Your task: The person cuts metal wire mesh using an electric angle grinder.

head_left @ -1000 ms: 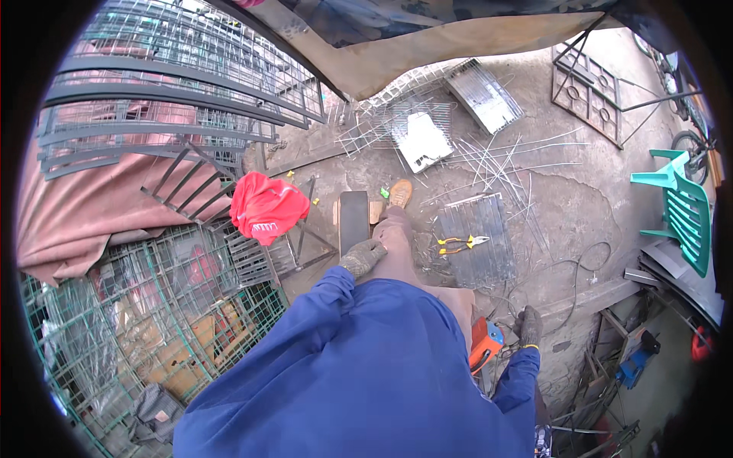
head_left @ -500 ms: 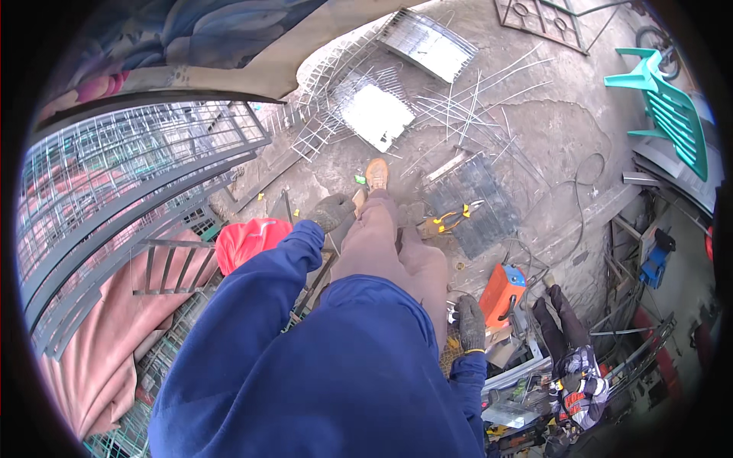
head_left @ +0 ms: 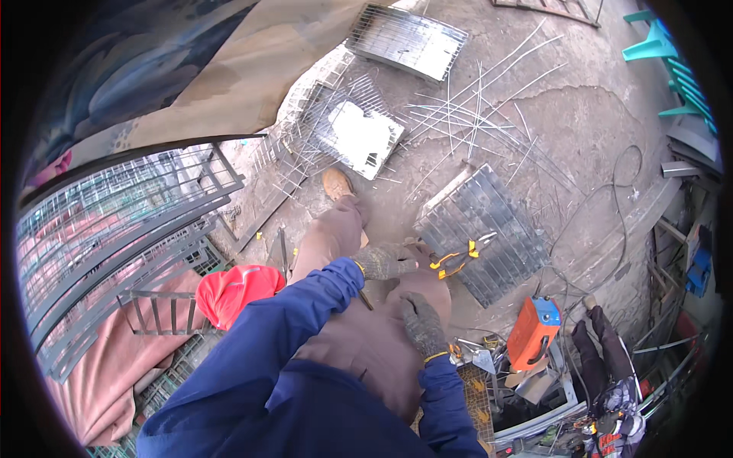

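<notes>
1. Cracked concrete floor (head_left: 603, 130) strewn with thin loose metal rods (head_left: 473, 114)
2. Flat grey wire-mesh panel (head_left: 489, 229) lies right of the knees
3. Yellow-handled pliers (head_left: 456, 258) rest on that panel's near edge
4. Left hand (head_left: 385, 261), gloved, lies loosely curled just beside the pliers
5. Right hand (head_left: 421, 324), gloved, rests spread on the thigh, holding nothing

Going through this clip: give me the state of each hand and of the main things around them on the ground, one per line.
left hand: gloved, reaching toward the pliers, holding nothing visible
right hand: gloved, resting on the thigh
yellow-handled pliers: lying on the mesh panel, handles spread
wire mesh panel: flat on the ground
orange power tool: set down, unheld
loose wire rods: scattered on the concrete
</notes>
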Demonstrator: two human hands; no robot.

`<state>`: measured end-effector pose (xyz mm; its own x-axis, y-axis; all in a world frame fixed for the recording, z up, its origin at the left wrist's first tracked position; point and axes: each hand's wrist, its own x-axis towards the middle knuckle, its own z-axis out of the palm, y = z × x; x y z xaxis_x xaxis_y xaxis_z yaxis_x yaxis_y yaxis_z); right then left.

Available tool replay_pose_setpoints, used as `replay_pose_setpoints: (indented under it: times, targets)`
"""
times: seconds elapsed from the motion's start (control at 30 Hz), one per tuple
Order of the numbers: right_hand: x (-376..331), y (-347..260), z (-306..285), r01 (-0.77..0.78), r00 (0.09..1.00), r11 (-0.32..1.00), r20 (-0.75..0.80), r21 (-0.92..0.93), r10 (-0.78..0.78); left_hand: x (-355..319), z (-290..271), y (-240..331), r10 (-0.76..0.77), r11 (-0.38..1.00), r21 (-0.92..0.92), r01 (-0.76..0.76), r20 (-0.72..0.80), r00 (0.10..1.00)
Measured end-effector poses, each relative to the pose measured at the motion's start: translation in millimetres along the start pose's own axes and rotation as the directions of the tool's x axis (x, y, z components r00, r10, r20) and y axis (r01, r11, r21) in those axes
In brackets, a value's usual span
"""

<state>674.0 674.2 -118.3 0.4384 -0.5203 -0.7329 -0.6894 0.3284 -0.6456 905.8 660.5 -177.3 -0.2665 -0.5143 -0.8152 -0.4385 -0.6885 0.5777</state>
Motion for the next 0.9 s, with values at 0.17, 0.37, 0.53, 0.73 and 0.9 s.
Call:
replay_pose_setpoints:
  times: [0.17,0.37,0.53,0.73,0.9]
  targets:
    - [115.6,-27.7,52.1,0.173,0.970,0.985,0.176,-0.012,-0.168,95.6,-22.9,-84.5,-0.060,0.954,0.294,0.060,-0.008,0.998]
    - [209.7,6.1,113.7,0.403,0.711,0.835,0.703,-0.375,-0.027,162.8,-56.4,-88.0,0.048,0.778,0.626,-0.057,0.032,0.998]
    - [189.6,54.5,141.7,0.651,0.747,0.642,0.492,-0.405,-0.447,157.8,-53.8,-64.0,0.254,0.787,0.561,-0.257,0.086,0.963]
    - [207.3,38.7,115.1,0.603,0.761,0.686,0.551,-0.407,-0.341,152.4,-62.7,-47.5,0.430,0.664,0.693,-0.281,-0.047,0.901]
    - [213.0,3.1,86.9,0.497,0.858,0.684,0.421,-0.534,-0.294,147.3,-56.4,-22.1,0.360,0.549,0.795,-0.259,0.055,0.931]
